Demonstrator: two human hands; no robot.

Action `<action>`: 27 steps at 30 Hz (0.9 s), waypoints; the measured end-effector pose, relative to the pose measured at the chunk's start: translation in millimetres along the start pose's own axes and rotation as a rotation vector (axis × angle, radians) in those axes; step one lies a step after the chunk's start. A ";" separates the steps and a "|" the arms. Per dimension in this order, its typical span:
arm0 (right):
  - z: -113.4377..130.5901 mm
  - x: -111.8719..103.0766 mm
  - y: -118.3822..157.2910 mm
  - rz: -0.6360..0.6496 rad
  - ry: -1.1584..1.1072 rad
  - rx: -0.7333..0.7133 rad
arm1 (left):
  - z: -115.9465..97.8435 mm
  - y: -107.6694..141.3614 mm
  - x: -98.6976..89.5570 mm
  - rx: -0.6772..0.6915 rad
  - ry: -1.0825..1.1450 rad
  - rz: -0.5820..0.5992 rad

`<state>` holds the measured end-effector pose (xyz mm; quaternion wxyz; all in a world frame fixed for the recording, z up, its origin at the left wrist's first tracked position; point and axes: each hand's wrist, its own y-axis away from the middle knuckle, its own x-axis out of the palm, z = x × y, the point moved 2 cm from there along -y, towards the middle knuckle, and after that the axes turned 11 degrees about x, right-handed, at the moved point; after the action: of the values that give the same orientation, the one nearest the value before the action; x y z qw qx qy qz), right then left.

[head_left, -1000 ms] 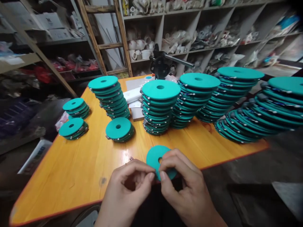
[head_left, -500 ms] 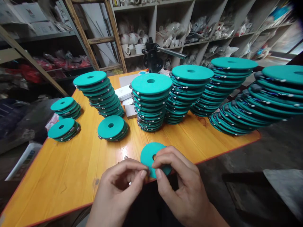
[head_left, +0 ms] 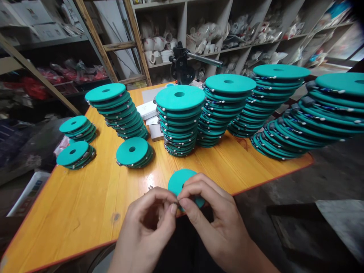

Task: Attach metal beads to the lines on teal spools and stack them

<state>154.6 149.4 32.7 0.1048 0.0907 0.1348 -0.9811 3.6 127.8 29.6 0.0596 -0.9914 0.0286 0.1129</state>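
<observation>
Head view: the two hands are now closer together than a moment ago, and the left hand [head_left: 146,223] and the right hand [head_left: 217,220] meet at the rim of a teal disc [head_left: 178,181]. The right hand grasps the disc and covers its hole, while the left fingertips [head_left: 173,208] pinch at the rim something too small and hidden to tell. Ahead of the left hand, a short stack of discs [head_left: 133,152] stands on the orange table [head_left: 65,216], and small metal bits [head_left: 150,187] lie just beside the held disc.
</observation>
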 end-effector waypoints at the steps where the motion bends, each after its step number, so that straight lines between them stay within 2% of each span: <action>1: -0.2 -0.2 0.4 0.005 -0.004 0.010 | -0.5 0.3 1.7 0.020 -0.028 0.000; 4: -0.7 -0.8 0.4 0.007 0.004 0.037 | -1.4 1.7 4.7 0.087 -0.096 -0.015; 10: -0.8 0.2 -0.5 0.017 -0.003 0.057 | 1.5 6.3 5.2 0.153 -0.104 -0.159; 13: -1.5 0.9 0.6 0.013 -0.004 0.052 | 2.4 7.6 6.6 0.259 -0.178 -0.212; 17: -2.9 1.4 1.3 0.021 0.008 0.060 | 2.3 7.4 6.9 0.447 -0.287 -0.178; 20: -3.1 0.5 1.0 0.019 0.017 0.053 | 1.5 7.0 5.3 0.522 -0.345 -0.145; 23: -2.8 -2.0 1.6 0.016 0.079 0.002 | -0.8 6.6 3.9 0.559 -0.370 -0.124; 27: -0.5 -6.8 3.8 0.024 0.321 -0.158 | -3.3 5.5 2.6 0.505 -0.337 -0.109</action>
<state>162.1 147.2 32.7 0.1005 0.2390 0.2256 -0.9391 6.6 121.9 31.6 0.3138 -0.9127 -0.0076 0.2616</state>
